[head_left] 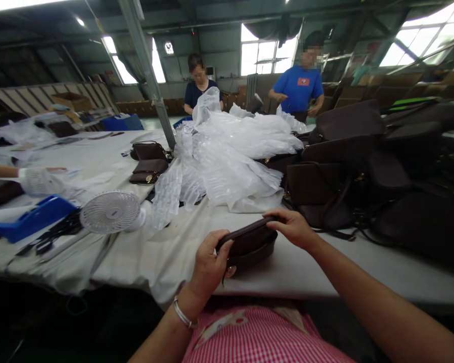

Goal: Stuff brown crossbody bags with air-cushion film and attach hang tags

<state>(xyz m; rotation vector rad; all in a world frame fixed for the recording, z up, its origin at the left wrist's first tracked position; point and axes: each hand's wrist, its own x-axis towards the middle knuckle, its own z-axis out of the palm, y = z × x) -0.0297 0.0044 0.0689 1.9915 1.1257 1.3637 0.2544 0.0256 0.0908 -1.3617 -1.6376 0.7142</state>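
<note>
Dark brown bag (251, 254) at near edge of white-covered table (306, 272), tilted, held at both ends. Left hand (208, 259) pinches its left upper end between thumb and fingers; silver bracelet (183, 313) on that wrist. Right hand (292, 227) pinches the right upper end, thumb on the near side. Round gold-toned ornament (230, 272) hangs low on the bag, below the left fingers. Beyond the bag: heap of clear plastic wrapping (238, 151). To the right: pile of dark bags (333, 181), straps trailing onto the cover. To the left: white fan (111, 212), blue tray (32, 219), and, farther back, a small brown bag (149, 170) near a metal post. Two co-workers stand across the table; one wears a blue shirt (301, 85).
</note>
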